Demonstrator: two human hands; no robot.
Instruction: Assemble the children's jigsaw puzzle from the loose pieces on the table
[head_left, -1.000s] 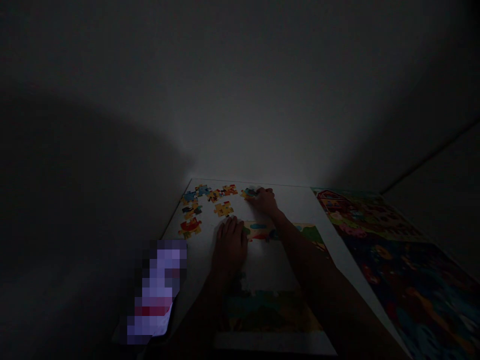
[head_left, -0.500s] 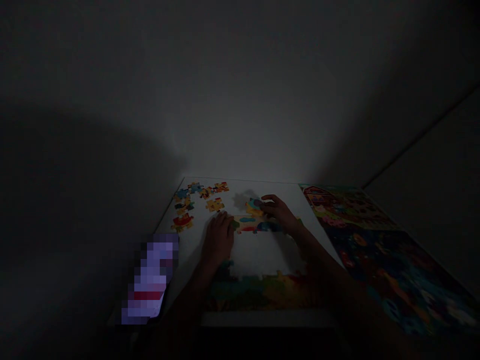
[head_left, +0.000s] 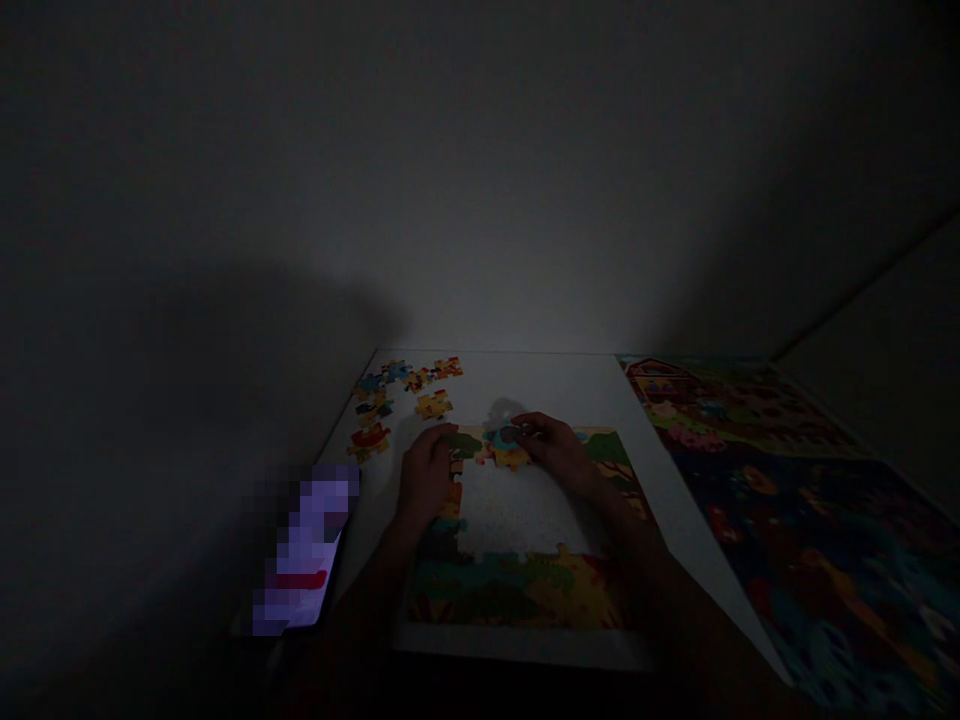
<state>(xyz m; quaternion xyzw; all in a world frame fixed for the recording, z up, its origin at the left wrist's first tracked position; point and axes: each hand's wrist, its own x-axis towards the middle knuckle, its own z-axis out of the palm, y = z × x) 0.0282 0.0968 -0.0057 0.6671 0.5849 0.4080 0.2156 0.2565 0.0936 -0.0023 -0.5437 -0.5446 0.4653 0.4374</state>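
Pinched in the fingers of my right hand (head_left: pixel 559 450) is a jigsaw puzzle piece (head_left: pixel 504 447), blue and yellow, at the far side of a partly assembled jigsaw puzzle (head_left: pixel 517 590). The piece seems to sit in line with the far border; whether it interlocks there I cannot tell. My left hand (head_left: pixel 426 475) rests at the puzzle's far left corner, fingers laid over the edge beside a green tree piece (head_left: pixel 466 445). Joined pieces form a border around a bare white middle. My right forearm hides part of the right side.
Several loose puzzle pieces (head_left: pixel 371 405) lie at the far left of the white table (head_left: pixel 555 385). A phone with a lit, pixelated screen (head_left: pixel 307 550) is at the left edge. Colourful picture sheets (head_left: pixel 750 480) cover the right side. A wall rises behind; the scene is dim.
My right hand has brought the puzzle piece nearer to me, down to the far border. My left hand has shifted slightly left, and more of the puzzle's left side shows.
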